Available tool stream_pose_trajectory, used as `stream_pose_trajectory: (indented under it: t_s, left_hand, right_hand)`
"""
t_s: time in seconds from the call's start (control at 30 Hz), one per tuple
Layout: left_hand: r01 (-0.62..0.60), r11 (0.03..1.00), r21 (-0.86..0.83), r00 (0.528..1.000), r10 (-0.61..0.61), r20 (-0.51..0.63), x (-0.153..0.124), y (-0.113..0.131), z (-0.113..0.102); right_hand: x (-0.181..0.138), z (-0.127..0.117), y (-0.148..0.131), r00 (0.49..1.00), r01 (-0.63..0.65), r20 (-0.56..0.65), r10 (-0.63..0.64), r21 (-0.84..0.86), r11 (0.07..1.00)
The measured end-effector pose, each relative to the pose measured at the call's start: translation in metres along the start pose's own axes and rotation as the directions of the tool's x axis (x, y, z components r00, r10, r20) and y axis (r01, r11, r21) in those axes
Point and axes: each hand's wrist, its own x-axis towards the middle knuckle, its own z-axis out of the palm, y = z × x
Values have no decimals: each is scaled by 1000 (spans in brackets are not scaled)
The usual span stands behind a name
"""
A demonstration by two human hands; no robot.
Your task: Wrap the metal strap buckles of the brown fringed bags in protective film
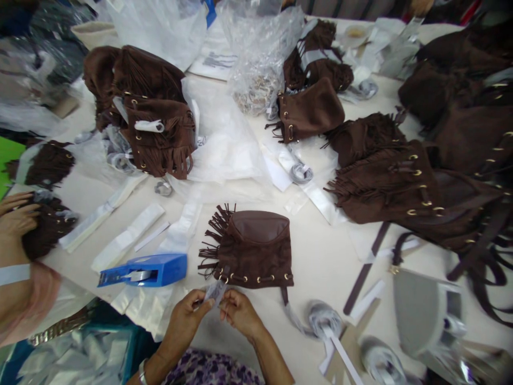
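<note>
At a cluttered worktable point(320, 256), left hand point(185, 316) & right hand point(239, 313) pinch a small clear strip point(215, 291) between fingertips, touching the lower edge of a brown fringed bag point(250, 247) lying at 12 o'clock of the hands. Blue tape dispenser point(147, 269) sits at 9 o'clock; no writing legible. Clear plastic bag point(258, 64) far at 12 holds pale small parts, too blurred to tell. More brown bags point(404, 182) pile at 2 o'clock. A co-worker's hand point(16, 216) rests on another bag at far 9.
</note>
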Motion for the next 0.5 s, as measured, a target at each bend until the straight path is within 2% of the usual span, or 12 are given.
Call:
stream_pose_trajectory:
  t_s: [0.1, 0.27, 0.37, 0.5]
  left_hand:
    - [19, 1000, 21, 1000, -20, 23, 0, 0, 0]
    - [47, 999, 23, 998, -48, 46, 1, 6, 1]
    - [30, 999, -24, 998, -29, 47, -1, 11, 1]
    - [-62, 997, -55, 998, 61, -14, 0, 9, 3]
  right_hand:
    - [7, 6, 4, 998, 53, -27, -52, 30, 998]
    - [12, 3, -2, 998, 65, 17, -65, 11, 998]
    - [7, -4, -9, 994, 62, 89, -60, -14, 998]
    - [7, -8, -8, 970, 26, 239, -40, 62, 998]
